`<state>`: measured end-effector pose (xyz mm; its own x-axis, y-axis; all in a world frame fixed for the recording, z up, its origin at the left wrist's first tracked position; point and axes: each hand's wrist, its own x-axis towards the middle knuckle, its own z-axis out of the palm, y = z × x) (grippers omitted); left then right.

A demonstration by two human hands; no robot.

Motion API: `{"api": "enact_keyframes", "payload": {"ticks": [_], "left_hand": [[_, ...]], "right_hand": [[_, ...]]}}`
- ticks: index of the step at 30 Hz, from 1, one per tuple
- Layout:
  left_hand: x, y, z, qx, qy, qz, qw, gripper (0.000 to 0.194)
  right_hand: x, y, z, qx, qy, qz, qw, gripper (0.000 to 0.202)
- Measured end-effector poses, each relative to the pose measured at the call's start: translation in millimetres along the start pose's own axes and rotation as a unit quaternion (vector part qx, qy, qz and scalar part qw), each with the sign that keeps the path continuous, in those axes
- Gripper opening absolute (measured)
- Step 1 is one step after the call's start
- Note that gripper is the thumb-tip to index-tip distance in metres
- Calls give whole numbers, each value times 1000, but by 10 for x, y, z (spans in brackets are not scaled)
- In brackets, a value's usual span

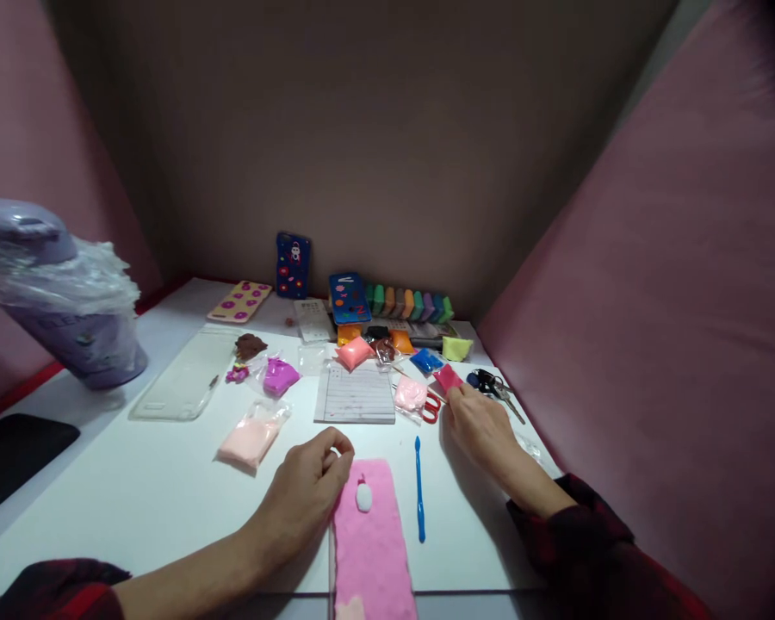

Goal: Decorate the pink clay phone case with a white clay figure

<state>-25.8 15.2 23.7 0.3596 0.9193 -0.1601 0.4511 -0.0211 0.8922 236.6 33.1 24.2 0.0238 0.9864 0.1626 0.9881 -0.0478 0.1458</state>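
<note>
A phone case covered in pink clay (373, 551) lies at the table's front edge, with a small white oval piece (363, 497) near its top. My left hand (310, 482) rests at the case's upper left side, fingers curled; whether they hold anything is hidden. Farther right, my right hand (481, 424) reaches forward, its fingertips on a red-pink clay packet (448, 378). Between my hands lies a blue modelling tool (419, 489). A light pink clay packet (411, 393) and red-handled scissors (431, 407) sit left of my right hand.
A lined notepad (355, 393) lies mid-table, with clay packets behind it. Left are a peach packet (253, 435), a clear case (177, 379), a purple tumbler (90, 336) and a black phone (19, 456). Keys (494, 385) lie right. Decorated cases (293, 265) stand at the back.
</note>
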Motion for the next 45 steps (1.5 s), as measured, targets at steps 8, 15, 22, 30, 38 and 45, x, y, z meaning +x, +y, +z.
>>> {"api": "enact_keyframes", "payload": {"ticks": [8,15,22,30,38,45], "left_hand": [[3,-14,-6,14,5,12,1000,17],[7,-35,-8,20,11,21,1000,16],[4,-29,-14,19,10,30,999,15],[5,-45,-9,11,17,44,999,13],[8,-37,-18,18,14,34,999,13],[9,-57,-13,12,10,43,999,14]], "right_hand": [[39,-9,-113,1,-5,-32,999,16],[103,-86,-142,80,2,-34,996,15],[-230,-257,-314,155,-70,-96,981,5],[-716,-475,-219,49,-56,-258,963,20],[-652,-384,-115,-24,1,-350,936,16],[-428,-277,-563,194,43,-273,941,20]]}}
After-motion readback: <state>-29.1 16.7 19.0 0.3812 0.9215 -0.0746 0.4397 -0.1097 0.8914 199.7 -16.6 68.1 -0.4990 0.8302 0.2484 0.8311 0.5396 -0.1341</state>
